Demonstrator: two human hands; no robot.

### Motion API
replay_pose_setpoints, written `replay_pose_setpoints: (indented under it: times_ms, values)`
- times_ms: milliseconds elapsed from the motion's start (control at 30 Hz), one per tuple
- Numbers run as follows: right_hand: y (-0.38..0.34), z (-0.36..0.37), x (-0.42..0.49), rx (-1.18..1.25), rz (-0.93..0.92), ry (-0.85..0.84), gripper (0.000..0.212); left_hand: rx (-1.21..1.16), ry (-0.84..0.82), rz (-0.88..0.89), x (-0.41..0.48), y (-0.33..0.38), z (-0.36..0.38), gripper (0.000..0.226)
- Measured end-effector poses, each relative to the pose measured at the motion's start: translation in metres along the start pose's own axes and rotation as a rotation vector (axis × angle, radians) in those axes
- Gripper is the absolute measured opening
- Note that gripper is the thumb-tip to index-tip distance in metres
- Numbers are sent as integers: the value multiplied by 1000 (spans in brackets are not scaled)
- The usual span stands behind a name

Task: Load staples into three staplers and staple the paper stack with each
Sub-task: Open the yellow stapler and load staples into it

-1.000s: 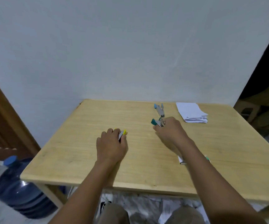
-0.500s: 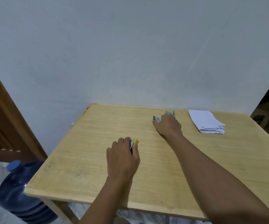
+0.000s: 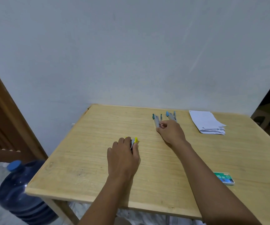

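My left hand [image 3: 123, 157] lies on the wooden table [image 3: 88, 161], closed over a yellow stapler [image 3: 134, 141] whose tip sticks out past the fingers. My right hand [image 3: 170, 131] reaches further back; its fingertips pinch the near end of a teal stapler [image 3: 156, 119] lying on the table. A second blue stapler [image 3: 170, 115] lies just right of it, partly behind my hand. A white paper stack [image 3: 206, 121] rests at the back right. A green staple box [image 3: 225, 178] sits at the right, beside my forearm.
The table stands against a pale wall. A large blue water bottle [image 3: 19, 192] stands on the floor at the left front corner. A brown wooden door frame [image 3: 2, 114] is at the left, a dark doorway at the far right.
The camera has tilted up and shifted. My right hand moved back to the far staplers, then drew slightly toward me, uncovering both. The staple box has come into view. My left hand stayed on the yellow stapler.
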State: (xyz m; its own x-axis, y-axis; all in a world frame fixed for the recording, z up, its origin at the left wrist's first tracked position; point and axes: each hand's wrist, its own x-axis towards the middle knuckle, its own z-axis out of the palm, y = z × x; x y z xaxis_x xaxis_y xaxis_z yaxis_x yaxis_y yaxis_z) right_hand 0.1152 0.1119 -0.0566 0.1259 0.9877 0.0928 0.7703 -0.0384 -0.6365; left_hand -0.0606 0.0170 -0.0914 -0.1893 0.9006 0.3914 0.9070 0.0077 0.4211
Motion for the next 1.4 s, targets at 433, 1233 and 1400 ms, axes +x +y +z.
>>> replay_pose_setpoints:
  times_ms: [433,1233,1400]
  values:
    - [-22,-16,-15,393,173,-115,62,-188,20,74,-2,7,-14,39]
    - [-53,-25,-140,751,-19,-231,28,-866,-76,141,-34,16,-42,16]
    - [-50,-21,-151,800,48,-85,32,-951,-140,114,-42,25,-55,15]
